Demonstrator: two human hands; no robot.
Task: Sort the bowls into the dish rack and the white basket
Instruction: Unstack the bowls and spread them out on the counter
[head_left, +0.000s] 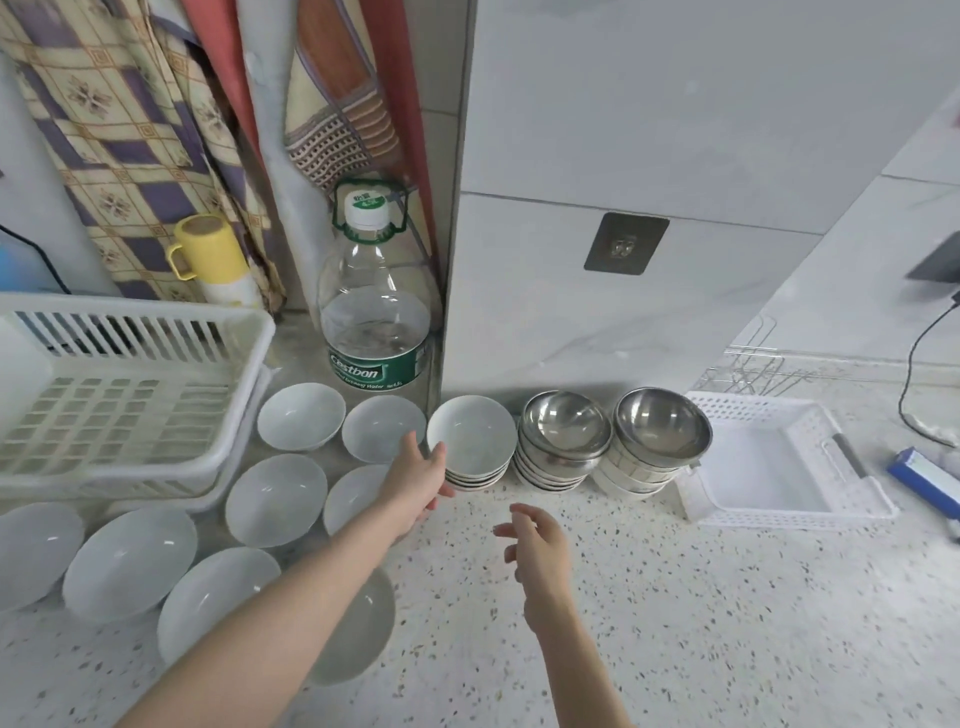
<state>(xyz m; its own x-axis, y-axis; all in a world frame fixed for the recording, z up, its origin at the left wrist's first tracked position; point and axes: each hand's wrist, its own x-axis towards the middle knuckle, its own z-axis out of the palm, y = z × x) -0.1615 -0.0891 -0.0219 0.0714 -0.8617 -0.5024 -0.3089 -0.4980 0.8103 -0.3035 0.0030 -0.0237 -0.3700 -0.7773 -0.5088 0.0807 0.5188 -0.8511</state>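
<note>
Speckled stone worktop (675, 597) runs along a white tiled wall, with patterned cloth hanging at the back left corner beside a large water bottle (375, 301). At the left edge sits a cream dish rack (228, 332), white bowls (283, 499) spread before it; stacked bowls (470, 441) and steel-topped stacks (566, 426) line the wall, a white basket (779, 519) rightward holding nothing. Left hand (418, 480), fingers spread, touches the white stack; right hand (537, 543) hovers relaxed, holding nothing.
</note>
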